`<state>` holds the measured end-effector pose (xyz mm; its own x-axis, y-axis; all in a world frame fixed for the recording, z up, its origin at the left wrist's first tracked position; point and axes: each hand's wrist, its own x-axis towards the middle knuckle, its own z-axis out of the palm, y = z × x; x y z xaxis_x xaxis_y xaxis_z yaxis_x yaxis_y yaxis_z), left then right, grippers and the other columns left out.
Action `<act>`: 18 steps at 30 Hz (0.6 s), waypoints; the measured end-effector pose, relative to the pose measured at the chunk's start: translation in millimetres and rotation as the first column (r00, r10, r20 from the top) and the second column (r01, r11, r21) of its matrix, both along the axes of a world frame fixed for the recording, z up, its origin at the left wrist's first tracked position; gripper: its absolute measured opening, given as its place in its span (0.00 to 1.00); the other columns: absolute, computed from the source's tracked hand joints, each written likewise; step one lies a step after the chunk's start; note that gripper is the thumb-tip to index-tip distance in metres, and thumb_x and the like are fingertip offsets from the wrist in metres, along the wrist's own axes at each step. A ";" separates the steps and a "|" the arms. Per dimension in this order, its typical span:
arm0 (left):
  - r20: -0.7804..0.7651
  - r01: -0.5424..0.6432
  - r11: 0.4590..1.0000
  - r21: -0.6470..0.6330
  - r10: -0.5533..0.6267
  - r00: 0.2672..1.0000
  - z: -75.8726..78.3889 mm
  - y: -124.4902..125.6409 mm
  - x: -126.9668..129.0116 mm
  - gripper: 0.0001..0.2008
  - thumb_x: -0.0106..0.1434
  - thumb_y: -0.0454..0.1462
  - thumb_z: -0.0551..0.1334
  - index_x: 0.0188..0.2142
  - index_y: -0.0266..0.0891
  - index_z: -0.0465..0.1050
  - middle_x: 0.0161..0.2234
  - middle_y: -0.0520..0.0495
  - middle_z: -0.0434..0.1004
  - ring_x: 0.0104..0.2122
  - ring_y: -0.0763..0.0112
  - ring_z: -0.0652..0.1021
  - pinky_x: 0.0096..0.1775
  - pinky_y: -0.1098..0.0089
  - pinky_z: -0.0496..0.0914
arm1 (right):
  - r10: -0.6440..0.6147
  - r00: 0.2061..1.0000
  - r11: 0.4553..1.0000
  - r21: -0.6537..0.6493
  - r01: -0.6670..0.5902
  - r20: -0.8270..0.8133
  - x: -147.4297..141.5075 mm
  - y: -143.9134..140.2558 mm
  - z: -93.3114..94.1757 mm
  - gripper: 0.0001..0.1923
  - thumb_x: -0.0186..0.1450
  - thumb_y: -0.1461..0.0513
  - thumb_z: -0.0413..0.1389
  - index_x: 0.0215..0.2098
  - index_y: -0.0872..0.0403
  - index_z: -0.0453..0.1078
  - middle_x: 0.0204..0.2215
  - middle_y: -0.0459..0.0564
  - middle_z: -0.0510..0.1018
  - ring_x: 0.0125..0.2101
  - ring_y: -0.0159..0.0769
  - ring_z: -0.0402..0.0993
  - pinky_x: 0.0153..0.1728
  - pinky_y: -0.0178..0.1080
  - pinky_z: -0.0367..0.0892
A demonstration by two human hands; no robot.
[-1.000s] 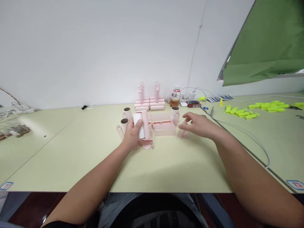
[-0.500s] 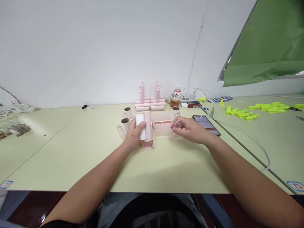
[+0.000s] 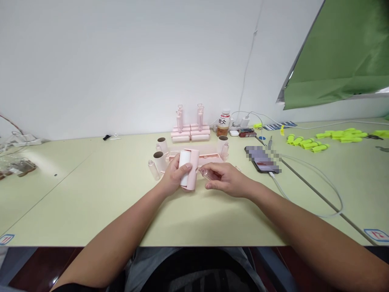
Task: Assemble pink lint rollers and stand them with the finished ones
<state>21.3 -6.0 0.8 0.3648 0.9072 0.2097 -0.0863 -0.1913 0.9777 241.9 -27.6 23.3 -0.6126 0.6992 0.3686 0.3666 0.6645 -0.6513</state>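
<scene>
My left hand [image 3: 172,177] is wrapped round a pink lint roller [image 3: 193,172], its thumb on the white roll. To its right, my right hand [image 3: 231,181] grips a translucent pink bottle-shaped handle [image 3: 209,174]. The narrow end of this handle points at the roller's right side; I cannot tell whether they touch. Behind both hands lies a clear pink tray-like piece [image 3: 209,149], partly covered. Brown-lined cardboard tubes [image 3: 159,161] and similar clear handles [image 3: 154,170] stand to the left, and another cardboard tube [image 3: 223,142] stands behind my right hand.
Several pink rollers [image 3: 200,135] with upright handles stand by the wall, beside a drink bottle [image 3: 223,123]. On the right lie a phone [image 3: 263,159] with a white cable [image 3: 313,162] and several neon yellow pieces [image 3: 306,142]. Bagged dark items [image 3: 22,166] lie at far left.
My right hand has moved left and nearer with the clear handle, up to the roller. My left hand has tilted the roller slightly and brought it a little nearer.
</scene>
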 end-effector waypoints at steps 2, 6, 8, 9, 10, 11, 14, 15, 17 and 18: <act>-0.020 0.007 1.000 0.018 -0.007 1.000 -0.4 -0.6 0.2 0.21 0.60 0.50 0.62 0.45 0.40 0.63 0.33 0.51 0.70 0.28 0.72 0.71 0.30 0.72 0.65 | 0.001 1.000 1.000 -0.018 -0.001 0.011 -1.8 -1.3 -0.5 0.17 0.64 0.49 0.58 0.38 0.55 0.71 0.22 0.41 0.63 0.23 0.29 0.58 0.26 0.32 0.55; -0.057 0.005 0.998 0.059 -0.001 0.998 0.0 -1.7 1.0 0.22 0.59 0.51 0.63 0.46 0.40 0.64 0.32 0.52 0.69 0.28 0.72 0.69 0.31 0.72 0.64 | -0.034 0.997 0.999 0.014 0.033 0.075 -2.9 -4.0 1.9 0.12 0.67 0.55 0.54 0.31 0.55 0.71 0.21 0.42 0.65 0.23 0.29 0.59 0.25 0.32 0.56; -0.080 0.002 0.997 0.075 0.004 0.997 0.9 -2.0 1.2 0.23 0.58 0.52 0.63 0.46 0.39 0.65 0.33 0.51 0.70 0.29 0.71 0.70 0.31 0.72 0.64 | -0.063 0.994 0.997 0.052 0.059 0.093 -2.6 -4.2 3.5 0.11 0.67 0.56 0.54 0.34 0.54 0.73 0.21 0.43 0.67 0.23 0.30 0.61 0.26 0.33 0.57; -0.088 0.000 0.996 0.085 0.007 0.996 1.4 -1.9 1.3 0.24 0.58 0.52 0.63 0.46 0.39 0.65 0.33 0.50 0.70 0.30 0.70 0.70 0.31 0.71 0.64 | -0.078 0.992 0.995 0.067 0.072 0.095 -2.3 -3.9 4.0 0.10 0.67 0.56 0.55 0.36 0.54 0.74 0.22 0.43 0.68 0.24 0.30 0.62 0.27 0.33 0.58; -0.093 -0.005 0.996 0.095 0.014 0.996 1.9 -1.8 1.3 0.24 0.58 0.52 0.63 0.46 0.39 0.65 0.34 0.49 0.70 0.31 0.69 0.71 0.32 0.71 0.65 | -0.092 0.992 0.993 0.077 0.085 0.092 -2.0 -3.5 4.2 0.11 0.66 0.56 0.55 0.39 0.54 0.75 0.23 0.44 0.70 0.24 0.31 0.63 0.27 0.33 0.59; -0.099 -0.011 0.994 0.104 0.022 0.995 2.4 -1.7 1.3 0.24 0.58 0.51 0.63 0.46 0.38 0.65 0.35 0.49 0.71 0.32 0.68 0.71 0.33 0.71 0.65 | -0.106 0.991 0.992 0.081 0.099 0.086 -1.8 -3.0 4.0 0.12 0.66 0.55 0.56 0.43 0.53 0.75 0.24 0.45 0.71 0.25 0.31 0.64 0.28 0.34 0.60; -0.116 -0.026 0.992 0.127 0.041 0.992 3.8 -1.2 1.0 0.23 0.57 0.50 0.64 0.46 0.38 0.65 0.36 0.49 0.70 0.34 0.67 0.71 0.35 0.70 0.66 | -0.163 0.984 0.984 0.077 0.158 0.068 -1.8 -2.2 2.8 0.18 0.65 0.55 0.58 0.50 0.53 0.73 0.28 0.46 0.73 0.26 0.31 0.65 0.28 0.34 0.61; -0.121 -0.025 0.991 0.133 0.041 0.992 4.3 -1.1 0.9 0.23 0.57 0.49 0.64 0.45 0.38 0.65 0.36 0.49 0.70 0.34 0.67 0.71 0.35 0.69 0.66 | -0.182 0.981 0.982 0.073 0.177 0.066 -1.9 -2.5 2.4 0.18 0.64 0.56 0.58 0.51 0.53 0.72 0.30 0.47 0.74 0.25 0.31 0.65 0.28 0.34 0.62; -0.137 -0.020 0.990 0.139 0.039 0.990 5.4 -1.0 0.7 0.21 0.58 0.48 0.64 0.44 0.38 0.65 0.36 0.48 0.70 0.34 0.67 0.71 0.36 0.69 0.66 | -0.200 0.978 0.978 0.065 0.197 0.054 -2.1 -3.9 2.6 0.17 0.63 0.60 0.58 0.50 0.53 0.71 0.33 0.48 0.75 0.25 0.30 0.66 0.27 0.34 0.62; -0.148 -0.020 0.990 0.139 0.040 0.988 5.9 -1.0 0.6 0.20 0.58 0.48 0.64 0.44 0.37 0.66 0.36 0.48 0.71 0.34 0.67 0.71 0.36 0.69 0.66 | -0.200 0.979 0.978 0.068 0.197 0.044 -2.0 -5.0 3.1 0.16 0.62 0.62 0.57 0.48 0.53 0.70 0.34 0.48 0.76 0.24 0.29 0.66 0.27 0.34 0.63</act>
<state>21.8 -7.0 6.7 0.3747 0.8848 0.2769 0.0676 -0.3240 0.9436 239.8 -32.6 26.4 -0.4831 0.7848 0.3883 0.5262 0.6147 -0.5876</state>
